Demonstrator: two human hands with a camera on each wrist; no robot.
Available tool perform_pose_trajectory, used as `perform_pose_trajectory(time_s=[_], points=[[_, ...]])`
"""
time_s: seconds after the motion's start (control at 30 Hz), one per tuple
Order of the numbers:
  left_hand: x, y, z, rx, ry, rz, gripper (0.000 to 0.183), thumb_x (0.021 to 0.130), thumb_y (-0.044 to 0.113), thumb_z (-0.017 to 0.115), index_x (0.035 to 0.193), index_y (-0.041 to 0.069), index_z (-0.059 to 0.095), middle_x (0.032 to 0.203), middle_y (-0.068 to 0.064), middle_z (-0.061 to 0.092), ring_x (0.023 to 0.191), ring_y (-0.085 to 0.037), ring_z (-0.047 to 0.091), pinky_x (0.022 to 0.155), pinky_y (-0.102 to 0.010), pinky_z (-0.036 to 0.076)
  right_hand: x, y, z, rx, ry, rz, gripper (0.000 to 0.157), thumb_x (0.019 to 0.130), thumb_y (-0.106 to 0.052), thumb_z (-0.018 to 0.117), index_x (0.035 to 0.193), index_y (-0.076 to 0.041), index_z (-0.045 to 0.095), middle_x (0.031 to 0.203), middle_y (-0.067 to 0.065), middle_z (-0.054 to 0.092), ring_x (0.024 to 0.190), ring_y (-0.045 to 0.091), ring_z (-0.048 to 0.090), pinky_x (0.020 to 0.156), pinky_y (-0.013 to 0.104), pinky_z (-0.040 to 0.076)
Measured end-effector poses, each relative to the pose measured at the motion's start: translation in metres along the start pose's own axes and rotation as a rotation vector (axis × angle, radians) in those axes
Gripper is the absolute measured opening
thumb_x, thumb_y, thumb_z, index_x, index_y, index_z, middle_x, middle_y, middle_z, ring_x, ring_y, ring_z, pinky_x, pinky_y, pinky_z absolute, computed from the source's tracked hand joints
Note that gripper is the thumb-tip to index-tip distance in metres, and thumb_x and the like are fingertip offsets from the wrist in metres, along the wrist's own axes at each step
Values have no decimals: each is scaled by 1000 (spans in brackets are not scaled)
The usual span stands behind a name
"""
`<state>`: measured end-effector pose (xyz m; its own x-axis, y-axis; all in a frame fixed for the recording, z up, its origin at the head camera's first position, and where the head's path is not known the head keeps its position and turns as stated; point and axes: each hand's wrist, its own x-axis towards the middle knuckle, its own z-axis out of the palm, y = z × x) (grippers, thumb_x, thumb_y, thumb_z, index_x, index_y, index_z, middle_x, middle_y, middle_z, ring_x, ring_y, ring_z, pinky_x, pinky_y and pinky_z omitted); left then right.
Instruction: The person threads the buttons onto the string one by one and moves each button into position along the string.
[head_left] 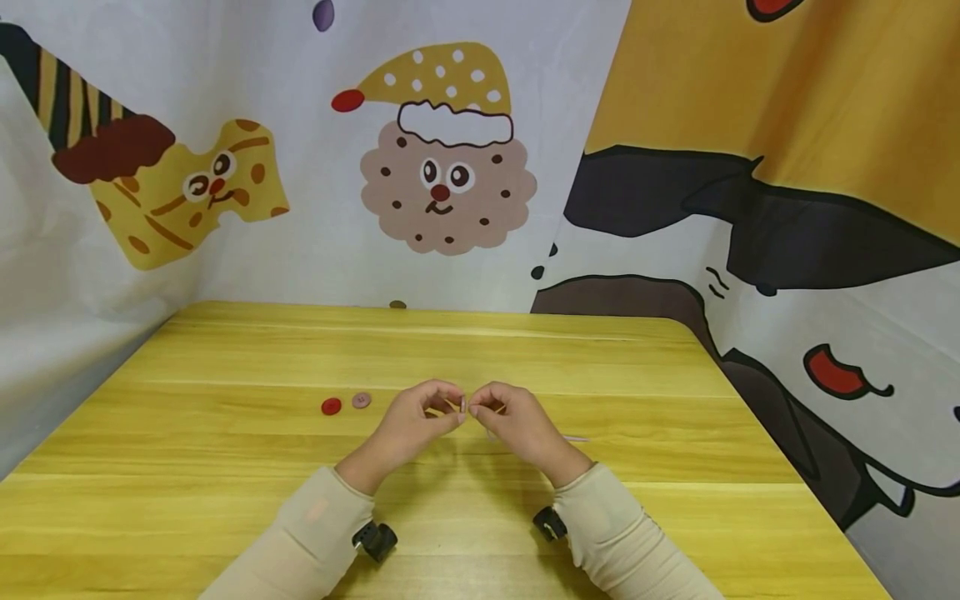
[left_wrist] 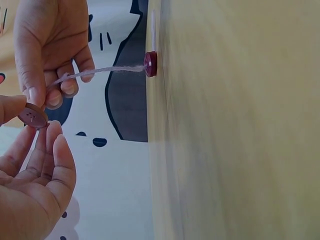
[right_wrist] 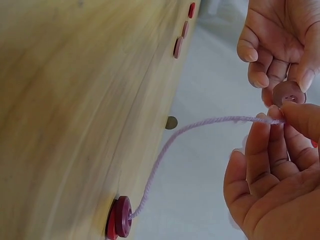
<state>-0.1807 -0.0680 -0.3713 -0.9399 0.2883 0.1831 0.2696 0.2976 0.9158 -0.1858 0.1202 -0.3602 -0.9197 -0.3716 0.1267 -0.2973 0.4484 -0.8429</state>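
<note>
My left hand (head_left: 408,427) pinches a brownish-pink button (left_wrist: 34,117) on edge between thumb and fingers. Close beside it, my right hand (head_left: 519,427) pinches one end of a lilac yarn (right_wrist: 210,121) between thumb and forefinger. That end is at the button's face in the right wrist view; whether it enters a hole I cannot tell. From the fingers the yarn droops to a dark red button (right_wrist: 123,216) on the table, with a bright red button (right_wrist: 111,222) against it. In the head view the right hand hides these two.
Left of the hands, a red button (head_left: 332,406) and a pink button (head_left: 362,400) lie on the wooden table (head_left: 247,500). A yarn tail (head_left: 576,438) sticks out right of the right hand. Behind the table hangs a cartoon-printed cloth (head_left: 300,275).
</note>
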Motion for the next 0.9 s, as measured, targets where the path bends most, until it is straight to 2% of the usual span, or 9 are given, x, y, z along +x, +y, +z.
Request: perform_pose_trajectory(time_s=[0.33,0.5,0.7,0.9], points=[[0,0,1,5,-3,-23,21,89,13,69,109,9,66,103,-3,66,92,-18,60,73,-31,51,1,0,2,14,17,8,7,95,-12,62,97,-8,68,96,15,66,70,15,53,59,28,47],[0,-1,1,2,-1,-29,21,90,15,69,110,9,66,104,-4,65,91,-18,59,70,-31,51,1,-1,4,12,36,15,6,94,-12,63,96,-8,67,93,10,66,71,15,54,59,27,46],[-1,-1,1,-7,0,-33,20,90,16,69,108,9,66,104,-3,65,91,-18,59,71,-31,50,0,-2,4,6,49,21,5,94,-11,64,96,-8,68,91,8,66,71,16,53,60,28,46],[0,-1,1,-3,21,-12,18,89,14,70,106,9,66,101,-2,66,92,-17,59,79,-35,49,0,-3,5,-27,48,-9,8,93,-9,64,99,-9,70,94,1,67,79,15,58,68,31,50]])
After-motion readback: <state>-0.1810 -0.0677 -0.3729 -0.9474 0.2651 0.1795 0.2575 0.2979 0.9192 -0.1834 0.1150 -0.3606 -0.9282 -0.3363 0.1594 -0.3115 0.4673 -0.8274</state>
